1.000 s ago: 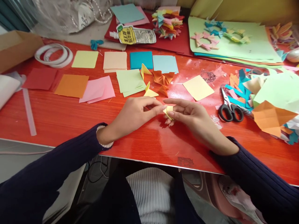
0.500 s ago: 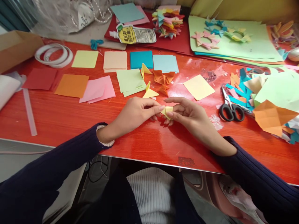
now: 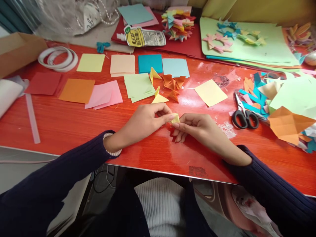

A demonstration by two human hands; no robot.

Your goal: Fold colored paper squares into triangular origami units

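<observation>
Pinching a small yellow folded piece (image 3: 175, 118) between left hand (image 3: 145, 120) and right hand (image 3: 197, 126), fingers now closed tighter than before; piece sits left of scissors (image 3: 243, 113), just above tabletop (image 3: 74, 121); fold looks nearly pressed.

I see dark navy ribbed sleeves (image 3: 49, 184) on both arms, a pearl bead bracelet (image 3: 111, 152) at the left wrist, and a white ribbed top (image 3: 160, 204).
</observation>
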